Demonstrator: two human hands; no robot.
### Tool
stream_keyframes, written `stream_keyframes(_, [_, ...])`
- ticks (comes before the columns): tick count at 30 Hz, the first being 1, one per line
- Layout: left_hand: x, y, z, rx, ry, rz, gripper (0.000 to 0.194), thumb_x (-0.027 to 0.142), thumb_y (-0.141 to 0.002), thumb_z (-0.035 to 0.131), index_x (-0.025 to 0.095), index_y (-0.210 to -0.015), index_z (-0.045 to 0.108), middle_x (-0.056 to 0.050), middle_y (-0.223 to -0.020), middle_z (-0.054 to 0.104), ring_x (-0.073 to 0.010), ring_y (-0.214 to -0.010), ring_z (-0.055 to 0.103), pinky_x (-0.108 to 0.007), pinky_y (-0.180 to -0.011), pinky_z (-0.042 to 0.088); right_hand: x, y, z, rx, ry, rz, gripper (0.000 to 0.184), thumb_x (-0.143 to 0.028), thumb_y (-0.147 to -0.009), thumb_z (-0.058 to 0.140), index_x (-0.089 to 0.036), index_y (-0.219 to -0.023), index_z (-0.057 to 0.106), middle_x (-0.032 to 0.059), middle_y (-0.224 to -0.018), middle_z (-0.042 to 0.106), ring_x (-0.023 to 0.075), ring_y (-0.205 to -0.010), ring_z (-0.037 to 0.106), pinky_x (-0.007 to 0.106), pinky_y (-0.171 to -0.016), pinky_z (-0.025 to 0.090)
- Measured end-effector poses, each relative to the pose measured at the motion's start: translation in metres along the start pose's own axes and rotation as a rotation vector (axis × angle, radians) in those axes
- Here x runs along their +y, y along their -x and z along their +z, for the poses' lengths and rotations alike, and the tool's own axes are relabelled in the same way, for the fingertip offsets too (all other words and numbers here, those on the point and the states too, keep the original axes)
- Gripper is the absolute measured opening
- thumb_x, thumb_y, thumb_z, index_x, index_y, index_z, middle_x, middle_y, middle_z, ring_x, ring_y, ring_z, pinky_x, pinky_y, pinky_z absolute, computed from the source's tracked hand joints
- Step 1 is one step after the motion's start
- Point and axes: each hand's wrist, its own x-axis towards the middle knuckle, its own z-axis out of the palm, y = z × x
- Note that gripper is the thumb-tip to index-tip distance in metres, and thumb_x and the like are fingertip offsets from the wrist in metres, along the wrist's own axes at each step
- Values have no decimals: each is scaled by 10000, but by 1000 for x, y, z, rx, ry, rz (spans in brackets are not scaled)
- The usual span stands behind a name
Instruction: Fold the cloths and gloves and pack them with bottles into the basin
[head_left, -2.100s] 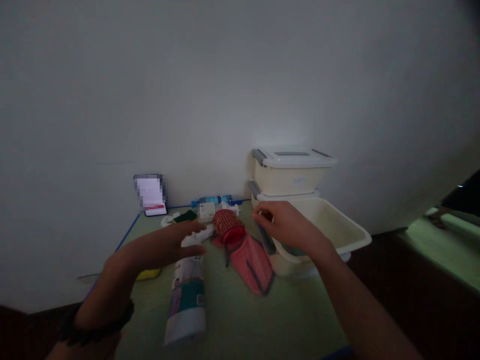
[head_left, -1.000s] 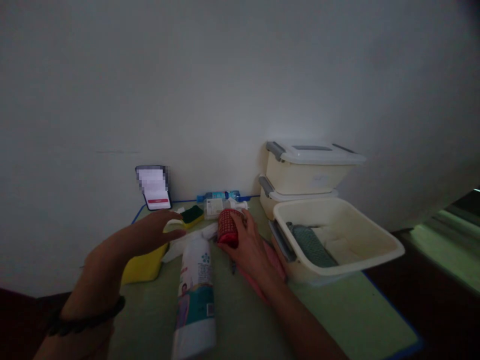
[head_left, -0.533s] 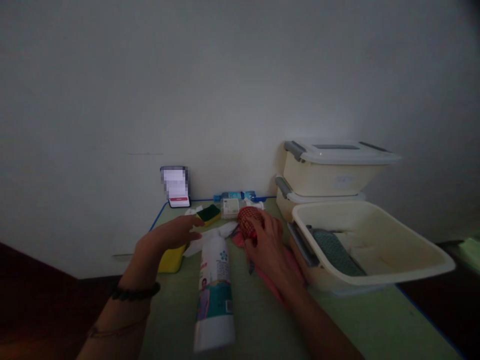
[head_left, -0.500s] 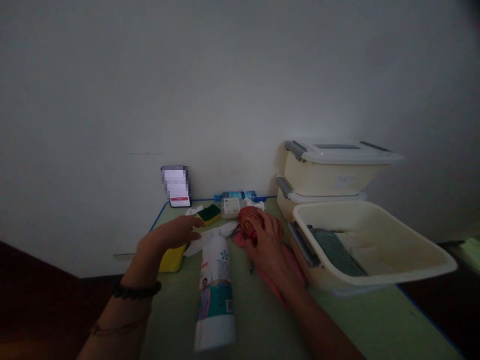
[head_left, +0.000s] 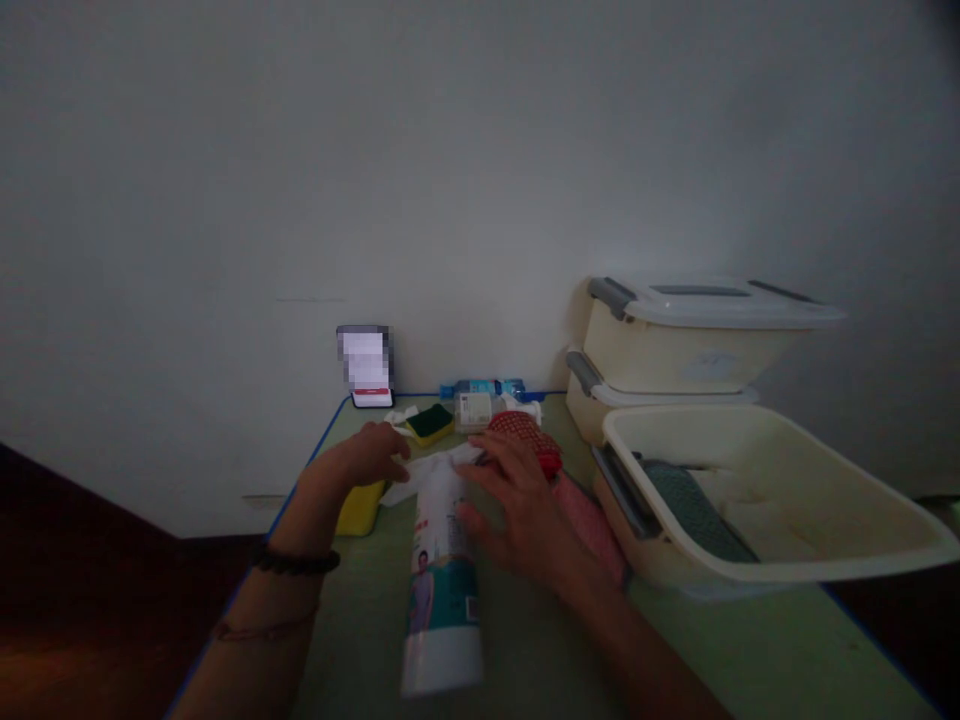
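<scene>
My left hand [head_left: 371, 455] hovers with its fingers loosely bent and apart, close to the crumpled end of a white cylindrical package [head_left: 442, 570] with a teal label. Nothing shows in it. Beneath its wrist lies a yellow sponge-like block [head_left: 358, 510]. Opposite, my right hand [head_left: 521, 505] is spread open beside the package's upper end; whether its fingertips touch the white wrapping I cannot tell. A red-and-white patterned bundle [head_left: 521, 430] lies just beyond the right fingers. A pink cloth [head_left: 592, 520] lies partly under the right forearm.
Behind are a green-and-yellow sponge [head_left: 430, 424], a clear labelled bottle [head_left: 474, 411] and a blue-labelled bottle [head_left: 487, 387]. A phone [head_left: 367, 368] leans against the wall. At right, an open cream bin [head_left: 892, 500] holds a teal textured item [head_left: 694, 510]; lidded boxes [head_left: 690, 355] are stacked behind.
My right hand has let go of the red patterned bundle and moved left and nearer to the white package, its fingers spreading. My left hand stays near the package's far end. The view shifted slightly.
</scene>
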Motion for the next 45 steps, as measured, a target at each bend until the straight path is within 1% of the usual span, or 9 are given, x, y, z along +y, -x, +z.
stream_keyframes(4, [3,-9,9,-99,1,41,198,301,-852,611,133,-953,643,-55,-971,669,-190,-868,637,-380,-789,516,-10,2,-2,-135,-91,-58,342,-427,-856,539,-238,-1119,649,62,-1339,512,222,-1287,368,440,-1091,287])
stream_keyframes(9, [4,-9,10,-10,56,117,177,302,-878,560,140,-892,629,-47,-910,657,-170,-814,620,-357,-760,505,-8,1,-2,-287,-143,-70,348,-429,-883,504,-306,-1192,608,6,-1368,509,202,-1293,373,433,-1084,298])
stream_keyframes(13, [-5,-5,5,156,178,160,171,300,-808,519,170,-804,631,-56,-830,671,-188,-756,609,-296,-691,471,-7,-2,-8,-216,-162,-30,279,-409,-884,509,-238,-1026,677,23,-1338,544,200,-1268,416,412,-1074,321])
stream_keyframes(17, [-10,1,-5,296,311,192,255,397,-814,458,185,-801,599,-47,-793,658,-199,-745,599,-294,-682,462,0,-3,-12,-112,-161,-13,211,-356,-859,555,-183,-878,673,62,-1159,653,198,-1140,522,389,-1023,381])
stream_keyframes(22, [-1,12,-17,479,517,237,304,465,-848,433,189,-884,553,-21,-797,608,-173,-757,571,-269,-694,462,10,-2,-8,-57,-132,21,294,-377,-823,602,-173,-1027,658,80,-1124,664,207,-1092,547,399,-983,410])
stream_keyframes(27, [6,18,-22,628,767,235,293,466,-862,387,195,-957,444,-7,-733,583,-133,-609,541,-235,-551,445,10,-1,-6,-20,-102,67,293,-384,-841,582,-189,-1047,655,78,-1138,645,213,-1099,541,413,-988,402])
stream_keyframes(31, [5,23,-28,627,883,262,295,433,-803,505,185,-963,499,-29,-784,633,-145,-645,574,-239,-577,465,14,-2,-3,30,-95,118,221,-307,-874,538,-177,-1014,650,84,-1089,654,206,-1060,552,406,-956,427])
stream_keyframes(36, [-3,17,-22,390,380,229,339,399,-845,385,193,-984,615,-70,-971,687,-219,-874,621,-326,-783,480,18,-3,1,59,-79,158,176,-244,-892,493,-180,-966,639,83,-1019,665,205,-1008,570,406,-932,439])
stream_keyframes(45, [-9,3,-6,191,338,239,252,371,-739,555,186,-872,662,-61,-914,730,-199,-841,664,-283,-752,500,15,-3,0,55,-59,195,176,-237,-887,501,-174,-965,645,87,-1040,661,208,-1011,569,410,-942,435])
